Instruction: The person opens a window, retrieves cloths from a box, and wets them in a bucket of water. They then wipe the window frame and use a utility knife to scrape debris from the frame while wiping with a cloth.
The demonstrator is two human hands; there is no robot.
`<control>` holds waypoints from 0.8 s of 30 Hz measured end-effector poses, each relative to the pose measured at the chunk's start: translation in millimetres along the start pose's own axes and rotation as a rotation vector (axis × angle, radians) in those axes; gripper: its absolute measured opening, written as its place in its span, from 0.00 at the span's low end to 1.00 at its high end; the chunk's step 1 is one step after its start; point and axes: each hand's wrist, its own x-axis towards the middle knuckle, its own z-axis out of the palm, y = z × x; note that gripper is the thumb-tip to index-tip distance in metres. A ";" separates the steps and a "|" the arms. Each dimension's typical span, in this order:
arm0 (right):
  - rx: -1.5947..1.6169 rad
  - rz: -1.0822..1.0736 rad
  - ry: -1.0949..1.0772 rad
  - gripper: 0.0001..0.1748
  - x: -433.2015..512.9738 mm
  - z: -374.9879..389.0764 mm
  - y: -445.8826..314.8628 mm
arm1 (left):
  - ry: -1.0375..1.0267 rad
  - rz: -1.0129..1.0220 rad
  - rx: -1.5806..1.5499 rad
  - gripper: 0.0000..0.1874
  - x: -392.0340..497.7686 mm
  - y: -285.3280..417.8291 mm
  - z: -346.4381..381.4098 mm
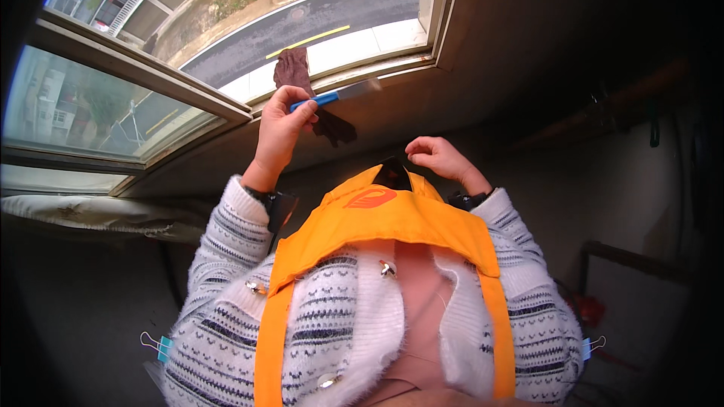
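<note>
My left hand (283,124) grips the blue handle of a flat-bladed scraper (323,99) near the window sill. The scraper's metal blade points right and looks slightly blurred. Just beyond that hand, a dark brown cloth or glove (293,68) lies over the sill, and a dark piece of fabric hangs below it on the room side. My right hand (441,157) is raised in front of the orange apron (384,220), its fingers curled; no object shows in it. The fingertips of that hand touch nothing that I can make out.
The window frame (373,70) runs along the front, with a glazed sash (102,102) at the left. A road and buildings lie outside. Pale rolled fabric (85,212) is at the left. A dark metal frame (633,260) and a red object (588,310) stand at the right.
</note>
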 end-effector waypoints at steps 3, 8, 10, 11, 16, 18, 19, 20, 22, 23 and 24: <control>-0.012 -0.104 0.128 0.09 6.1 -15.5 -31.5 | 0.055 -0.093 0.054 0.07 29.0 -24.5 -12.9; 0.001 -0.275 0.307 0.08 13.4 -49.0 -93.1 | 0.033 -0.113 0.158 0.09 78.9 -71.5 -28.8; 0.015 -0.319 0.345 0.08 19.2 -54.8 -116.9 | 0.025 -0.150 0.244 0.10 99.9 -87.0 -36.0; -0.020 -0.342 0.358 0.08 22.1 -57.4 -128.9 | 0.028 -0.087 0.342 0.10 109.4 -93.1 -38.8; -0.142 -0.483 0.468 0.08 34.9 -63.8 -183.2 | -0.080 0.131 0.744 0.10 136.1 -103.5 -50.1; -0.208 -0.568 0.524 0.08 36.9 -65.6 -202.0 | -0.233 0.192 0.919 0.11 141.6 -97.4 -53.6; -0.250 -0.605 0.557 0.09 38.0 -66.4 -210.1 | -0.288 0.189 0.969 0.11 144.4 -93.7 -53.6; -0.319 -0.661 0.573 0.09 38.4 -68.2 -218.7 | -0.334 0.194 1.019 0.12 147.4 -89.5 -52.8; -0.452 -0.788 0.607 0.10 40.1 -72.8 -234.4 | -0.413 0.274 1.079 0.13 155.2 -82.5 -46.0; -0.527 -0.859 0.618 0.11 40.5 -76.1 -241.7 | -0.444 0.294 1.111 0.13 159.0 -80.2 -40.4; -0.605 -0.931 0.628 0.12 39.6 -80.3 -249.3 | -0.467 0.338 1.126 0.13 162.7 -78.8 -33.6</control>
